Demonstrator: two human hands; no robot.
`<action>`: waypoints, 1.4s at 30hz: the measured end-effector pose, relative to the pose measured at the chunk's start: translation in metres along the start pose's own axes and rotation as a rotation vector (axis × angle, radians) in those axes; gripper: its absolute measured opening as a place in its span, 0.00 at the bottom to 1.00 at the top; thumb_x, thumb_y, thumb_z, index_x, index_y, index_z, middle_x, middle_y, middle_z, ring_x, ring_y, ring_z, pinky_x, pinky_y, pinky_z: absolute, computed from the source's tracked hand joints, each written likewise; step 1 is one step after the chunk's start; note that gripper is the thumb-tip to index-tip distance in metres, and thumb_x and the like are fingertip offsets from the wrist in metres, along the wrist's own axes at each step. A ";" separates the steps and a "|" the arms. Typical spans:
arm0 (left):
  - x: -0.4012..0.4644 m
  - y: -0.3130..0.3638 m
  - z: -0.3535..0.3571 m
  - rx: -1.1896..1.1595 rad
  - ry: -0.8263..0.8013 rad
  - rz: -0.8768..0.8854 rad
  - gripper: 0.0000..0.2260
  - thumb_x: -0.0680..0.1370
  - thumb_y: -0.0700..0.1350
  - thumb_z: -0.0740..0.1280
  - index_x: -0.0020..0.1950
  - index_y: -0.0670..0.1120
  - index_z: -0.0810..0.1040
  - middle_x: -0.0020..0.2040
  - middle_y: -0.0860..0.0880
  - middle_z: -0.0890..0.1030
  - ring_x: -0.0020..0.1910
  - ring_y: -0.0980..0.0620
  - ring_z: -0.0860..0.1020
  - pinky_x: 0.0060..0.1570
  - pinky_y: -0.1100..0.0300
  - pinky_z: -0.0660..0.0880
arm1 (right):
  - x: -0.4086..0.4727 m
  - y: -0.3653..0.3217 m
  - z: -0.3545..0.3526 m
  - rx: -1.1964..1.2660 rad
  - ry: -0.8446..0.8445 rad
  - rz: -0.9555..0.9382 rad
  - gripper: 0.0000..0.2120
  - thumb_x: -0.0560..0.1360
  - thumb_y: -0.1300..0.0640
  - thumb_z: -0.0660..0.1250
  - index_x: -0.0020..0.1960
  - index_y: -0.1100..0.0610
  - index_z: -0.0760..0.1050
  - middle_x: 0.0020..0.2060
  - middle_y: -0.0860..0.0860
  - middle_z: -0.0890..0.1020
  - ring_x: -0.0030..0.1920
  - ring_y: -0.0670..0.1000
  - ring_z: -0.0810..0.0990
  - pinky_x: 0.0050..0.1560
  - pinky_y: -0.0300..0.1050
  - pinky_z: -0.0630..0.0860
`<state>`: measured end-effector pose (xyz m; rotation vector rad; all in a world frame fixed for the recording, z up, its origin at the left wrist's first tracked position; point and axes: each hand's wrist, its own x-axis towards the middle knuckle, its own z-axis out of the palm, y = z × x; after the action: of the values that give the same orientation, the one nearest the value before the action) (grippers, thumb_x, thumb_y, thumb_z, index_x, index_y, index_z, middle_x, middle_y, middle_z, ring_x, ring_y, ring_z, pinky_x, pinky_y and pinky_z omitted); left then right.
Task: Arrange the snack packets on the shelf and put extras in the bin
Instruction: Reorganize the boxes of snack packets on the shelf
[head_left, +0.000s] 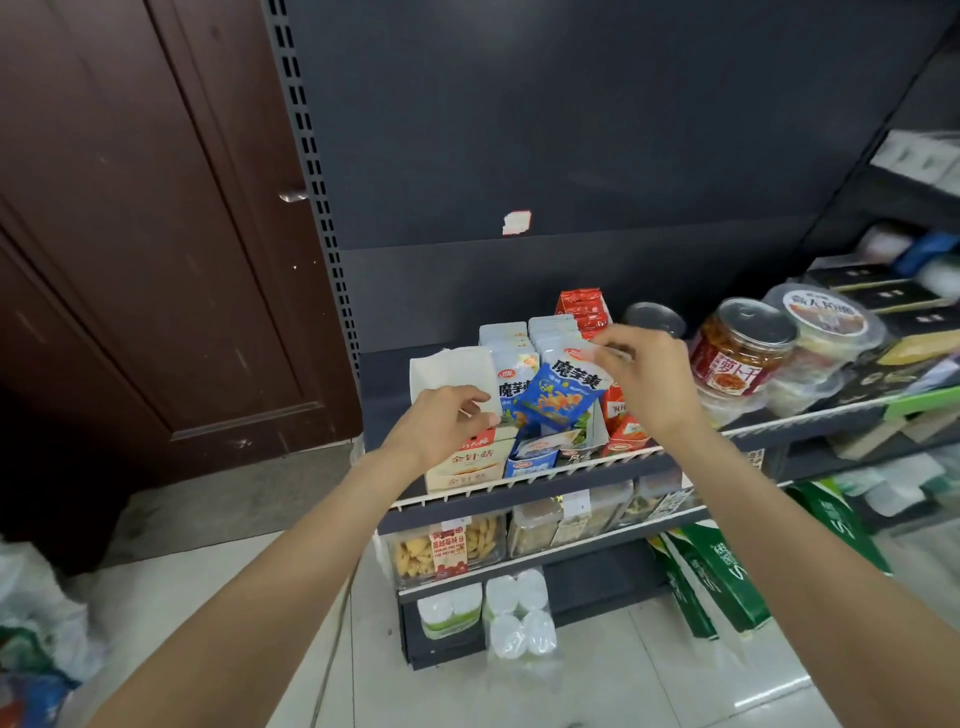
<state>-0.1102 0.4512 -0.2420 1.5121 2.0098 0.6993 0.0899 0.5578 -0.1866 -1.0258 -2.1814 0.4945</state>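
A blue and white snack packet (563, 392) stands tilted at the front of a row of like packets (553, 332) in an open display box on the dark shelf (524, 486). My right hand (644, 379) pinches the top edge of that front packet. A second row of blue and white packets (511, 364) stands to its left. My left hand (447, 423) rests with curled fingers on the white flap of a cream box (467, 462) at the shelf's left end. Red packets (584, 306) stand behind and to the right.
A red-labelled jar (737, 345), a tin (654, 319) and lidded tubs (826, 317) crowd the shelf to the right. Below are clear snack boxes (447, 551) and tissue rolls (514, 613). Green bags (717, 577) lean at the lower right. A brown door (145, 234) stands left.
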 end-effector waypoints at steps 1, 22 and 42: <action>0.001 0.002 0.000 -0.024 0.014 -0.003 0.18 0.79 0.52 0.64 0.67 0.48 0.73 0.56 0.46 0.80 0.53 0.50 0.77 0.53 0.60 0.72 | 0.002 -0.001 -0.002 0.048 0.037 0.009 0.05 0.75 0.56 0.68 0.43 0.57 0.81 0.35 0.44 0.81 0.36 0.41 0.78 0.40 0.37 0.74; 0.021 0.031 -0.019 -1.010 0.230 -0.320 0.07 0.78 0.44 0.67 0.49 0.39 0.78 0.48 0.44 0.83 0.48 0.52 0.82 0.53 0.62 0.74 | 0.006 -0.003 -0.016 0.133 0.087 0.027 0.09 0.69 0.55 0.72 0.49 0.52 0.82 0.39 0.43 0.71 0.42 0.37 0.72 0.41 0.26 0.69; 0.007 0.022 -0.026 -0.735 0.284 0.073 0.26 0.74 0.33 0.69 0.66 0.56 0.71 0.51 0.47 0.79 0.52 0.50 0.79 0.47 0.65 0.75 | 0.004 0.001 -0.009 0.691 -0.054 0.293 0.22 0.71 0.71 0.68 0.60 0.52 0.77 0.49 0.48 0.83 0.48 0.44 0.83 0.42 0.37 0.80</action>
<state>-0.1142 0.4610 -0.2084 1.0782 1.5936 1.5457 0.0953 0.5625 -0.1792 -0.9324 -1.6893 1.3100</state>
